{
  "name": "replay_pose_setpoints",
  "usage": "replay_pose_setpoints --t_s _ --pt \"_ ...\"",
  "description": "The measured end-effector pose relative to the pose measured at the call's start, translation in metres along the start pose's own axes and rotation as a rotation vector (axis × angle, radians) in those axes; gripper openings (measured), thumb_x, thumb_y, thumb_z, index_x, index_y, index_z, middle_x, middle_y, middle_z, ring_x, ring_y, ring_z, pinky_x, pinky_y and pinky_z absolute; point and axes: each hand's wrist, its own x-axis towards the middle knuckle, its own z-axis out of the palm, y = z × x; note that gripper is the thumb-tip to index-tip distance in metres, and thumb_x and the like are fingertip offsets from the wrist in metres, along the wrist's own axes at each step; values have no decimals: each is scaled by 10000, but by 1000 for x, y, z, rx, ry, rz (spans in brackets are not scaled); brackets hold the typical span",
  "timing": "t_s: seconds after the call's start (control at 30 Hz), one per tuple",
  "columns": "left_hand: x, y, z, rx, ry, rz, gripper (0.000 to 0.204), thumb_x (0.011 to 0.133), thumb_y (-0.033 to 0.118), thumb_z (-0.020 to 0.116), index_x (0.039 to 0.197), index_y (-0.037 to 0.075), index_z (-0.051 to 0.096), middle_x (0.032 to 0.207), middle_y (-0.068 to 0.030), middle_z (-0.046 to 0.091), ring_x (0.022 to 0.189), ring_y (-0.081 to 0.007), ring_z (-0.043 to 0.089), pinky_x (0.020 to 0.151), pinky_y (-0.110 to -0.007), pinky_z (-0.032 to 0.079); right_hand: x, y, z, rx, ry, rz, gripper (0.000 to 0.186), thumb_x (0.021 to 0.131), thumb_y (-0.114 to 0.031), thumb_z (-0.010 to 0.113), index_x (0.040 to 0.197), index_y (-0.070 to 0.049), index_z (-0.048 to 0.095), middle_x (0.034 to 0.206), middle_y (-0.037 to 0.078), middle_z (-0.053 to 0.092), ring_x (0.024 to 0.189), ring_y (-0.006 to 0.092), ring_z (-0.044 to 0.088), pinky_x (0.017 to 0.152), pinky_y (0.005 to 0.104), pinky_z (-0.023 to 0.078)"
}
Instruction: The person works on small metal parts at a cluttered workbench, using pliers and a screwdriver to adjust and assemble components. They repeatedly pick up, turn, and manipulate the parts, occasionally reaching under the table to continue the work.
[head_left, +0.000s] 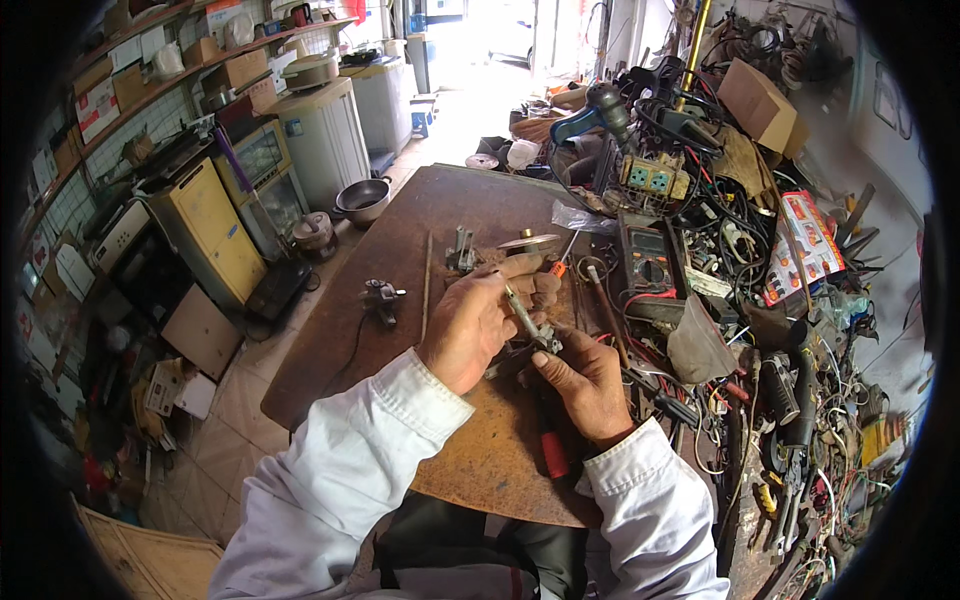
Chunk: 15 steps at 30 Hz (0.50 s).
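Above the worn brown tabletop, my left hand [475, 325] and my right hand [588, 385] meet on a small metal part with a slim pale rod [521, 312]. My left fingers are curled round the rod's upper end. At its lower end, my right thumb and fingers pinch the grey metal piece. The part's exact kind cannot be made out, and my fingers cover some of it. Below my hands lies a tool with a red handle [555, 455]. Beyond them are an orange-handled screwdriver [560, 267], an upright metal fitting [462, 250] and a round disc with a brass-coloured centre [527, 242].
A dark metal part [380, 300] sits on the table's left side, near a thin rod [428, 285]. To the right, a multimeter [650, 262] stands beside heaped wires, tools and a plastic bag [699, 340]. A pan [363, 198] and old appliances line the left floor.
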Motion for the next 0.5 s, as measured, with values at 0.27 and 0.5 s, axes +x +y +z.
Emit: replay_pose_setpoints --t_s 0.27,0.5 --pt "-3 -5 -3 227 -25 -27 331 1016 140 503 1314 2 546 1184 -174 655 1104 -260 625 962 -428 503 0 1 2 64 23 -84 321 950 -52 643 1236 78 580 953 53 682 799 100 596 743 252 498" --pt "2 19 -8 358 119 281 269 1045 245 501 1199 53 610 812 -21 606 774 -130 613 718 -319 557 -5 -52 -28 -156 291 -270 162 930 -89 685 1020 43 655 869 65 683 732 125 639 677 268 532"
